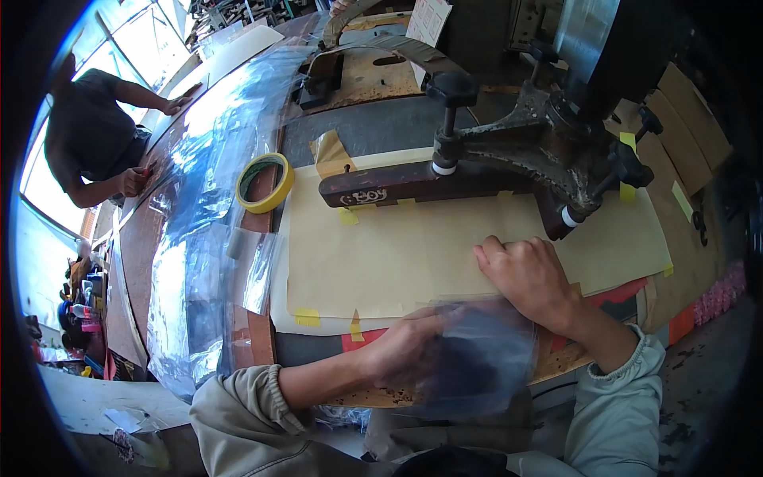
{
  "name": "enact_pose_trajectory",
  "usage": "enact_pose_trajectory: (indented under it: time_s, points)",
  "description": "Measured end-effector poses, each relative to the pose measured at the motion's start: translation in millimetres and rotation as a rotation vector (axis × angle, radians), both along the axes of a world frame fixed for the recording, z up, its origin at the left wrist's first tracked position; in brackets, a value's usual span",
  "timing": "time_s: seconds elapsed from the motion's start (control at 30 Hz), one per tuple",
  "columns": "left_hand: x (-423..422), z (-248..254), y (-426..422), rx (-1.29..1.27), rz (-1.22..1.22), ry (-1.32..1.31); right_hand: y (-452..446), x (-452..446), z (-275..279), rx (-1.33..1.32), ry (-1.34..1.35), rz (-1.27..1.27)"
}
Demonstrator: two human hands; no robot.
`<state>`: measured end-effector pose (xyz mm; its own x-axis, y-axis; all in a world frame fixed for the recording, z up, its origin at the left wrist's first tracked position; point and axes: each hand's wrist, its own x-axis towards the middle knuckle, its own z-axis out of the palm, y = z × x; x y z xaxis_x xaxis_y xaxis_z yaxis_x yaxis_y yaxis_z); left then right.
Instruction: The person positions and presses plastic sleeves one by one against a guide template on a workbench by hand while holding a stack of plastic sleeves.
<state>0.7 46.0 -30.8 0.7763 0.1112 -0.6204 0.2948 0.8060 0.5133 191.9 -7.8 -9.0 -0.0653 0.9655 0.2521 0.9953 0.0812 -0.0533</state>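
Note:
My left hand [409, 346], smeared by motion, grips the edge of a clear plastic sheet [481, 354] at the front edge of the work surface. Over the cream paper [381, 266], my right hand [524, 274] is closed with its fingers curled; what they hold, if anything, is hidden. Small yellow tape pieces [307, 317] stick to the paper's edges. Across the paper's far part lies a dark bar [421, 187] of a heavy metal press with black knobs [451, 89]. A roll of yellow tape [280, 191] rests at the paper's left corner.
Stacked clear plastic bags [195, 270] cover the table on the left. Beyond them a person [99, 131] in a dark shirt works at the brown table. A wooden board [381, 75] lies behind the press, and cardboard [687, 131] stands at the right.

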Motion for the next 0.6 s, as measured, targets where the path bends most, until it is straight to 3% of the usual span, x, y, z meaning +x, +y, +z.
enact_pose_trajectory:
  time_s: [0.6]
  points:
    - [2.5,11.1,-1.2,-0.005,0.024,0.038,0.8,-0.6,0.8,-0.019,0.014,0.005]
